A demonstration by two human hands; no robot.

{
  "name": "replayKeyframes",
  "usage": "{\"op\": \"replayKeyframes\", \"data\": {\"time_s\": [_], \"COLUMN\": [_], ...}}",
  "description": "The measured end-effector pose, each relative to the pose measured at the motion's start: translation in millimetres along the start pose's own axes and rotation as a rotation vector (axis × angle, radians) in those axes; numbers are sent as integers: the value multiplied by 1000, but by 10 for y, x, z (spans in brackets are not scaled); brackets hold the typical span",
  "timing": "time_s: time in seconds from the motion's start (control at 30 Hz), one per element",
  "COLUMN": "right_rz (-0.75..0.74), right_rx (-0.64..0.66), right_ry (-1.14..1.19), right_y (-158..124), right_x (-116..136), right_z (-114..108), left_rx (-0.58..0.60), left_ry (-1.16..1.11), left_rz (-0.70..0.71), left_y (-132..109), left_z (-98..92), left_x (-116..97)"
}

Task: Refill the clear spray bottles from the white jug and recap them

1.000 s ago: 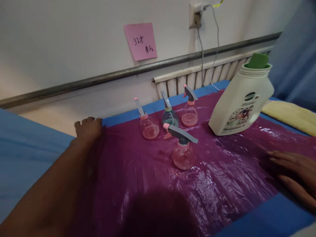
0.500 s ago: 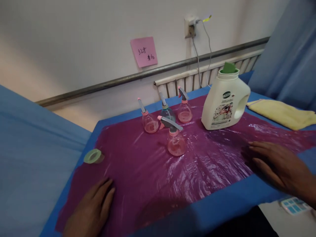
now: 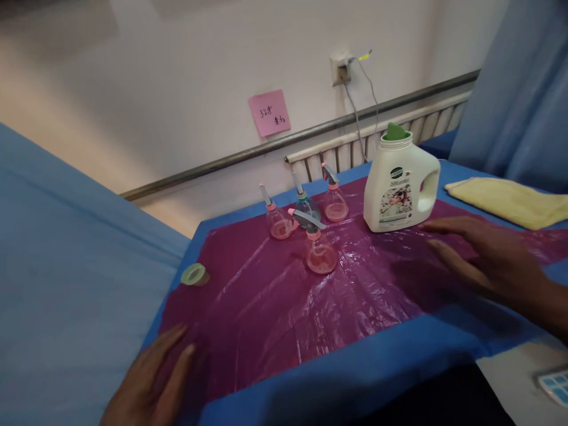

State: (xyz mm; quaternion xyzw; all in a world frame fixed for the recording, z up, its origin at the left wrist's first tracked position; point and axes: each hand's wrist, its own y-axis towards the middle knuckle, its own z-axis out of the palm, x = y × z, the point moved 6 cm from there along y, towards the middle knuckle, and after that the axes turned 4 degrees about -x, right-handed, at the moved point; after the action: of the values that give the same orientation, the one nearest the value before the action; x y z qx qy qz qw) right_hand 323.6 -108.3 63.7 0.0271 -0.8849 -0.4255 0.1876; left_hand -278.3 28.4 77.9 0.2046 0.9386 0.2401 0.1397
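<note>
My right hand (image 3: 490, 260) holds nothing; its fingers point left, with thumb and forefinger apart, just right of the cream detergent bottle (image 3: 397, 183). That bottle stands upright with a green piece (image 3: 396, 131) in its uncapped mouth. At the lower left, my left hand (image 3: 153, 378) is empty with fingers spread over the purple plastic sheet (image 3: 266, 319). Beyond it lies a pale green cap (image 3: 194, 274). Near the middle stand several spray bottles: a front one with pink liquid (image 3: 322, 254), two more pink ones behind, and a teal one (image 3: 306, 207).
A yellow cloth (image 3: 510, 201) lies at the right on the blue table cover (image 3: 368, 361). Blue curtains (image 3: 80, 284) hang at both sides. Behind are a radiator (image 3: 346, 145), a wall rail and a socket (image 3: 341, 70) with cables. A pink note (image 3: 269, 113) is on the wall.
My right hand has come closer to the detergent bottle, its thumb and forefinger wider apart. The left hand's fingers have spread. The view has tilted and shifted; the bottles stay standing.
</note>
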Motion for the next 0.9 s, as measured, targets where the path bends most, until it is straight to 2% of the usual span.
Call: {"op": "replayKeyframes", "data": {"time_s": [0.03,0.1,0.2,0.27,0.3,0.4,0.53,0.63,0.73,0.9], "right_rz": [-32,-106,-81,0,44,136,148,98,86,204], "right_rx": [-25,-49,-76,-94,-93,-39,41,16,-28,-78], "right_ry": [49,180,335,456,511,633,684,633,599,625], "right_y": [226,686,1260,1467,1506,1402,1032,841,772,725], "right_x": [151,475,821,923,944,955,949,945,936,911], "right_z": [50,213,560,825,964,1365,1702,1743,1702,1680], "left_rx": [-16,38,86,87,93,87,49,37,9,-56], "left_ry": [-74,-243,-476,-609,-648,-673,-666,-696,-740,-792], "left_rz": [-30,-38,-25,-12,-31,-83,-116,-130,-124,-79], "left_y": [192,599,1123,1330,1384,1388,1241,1155,1103,1047], "left_z": [73,313,748,1047,1194,1524,1689,1749,1798,1790], "left_x": [-267,-869,-1681,-2056,-2176,-2360,-2408,-2418,-2430,-2445]}}
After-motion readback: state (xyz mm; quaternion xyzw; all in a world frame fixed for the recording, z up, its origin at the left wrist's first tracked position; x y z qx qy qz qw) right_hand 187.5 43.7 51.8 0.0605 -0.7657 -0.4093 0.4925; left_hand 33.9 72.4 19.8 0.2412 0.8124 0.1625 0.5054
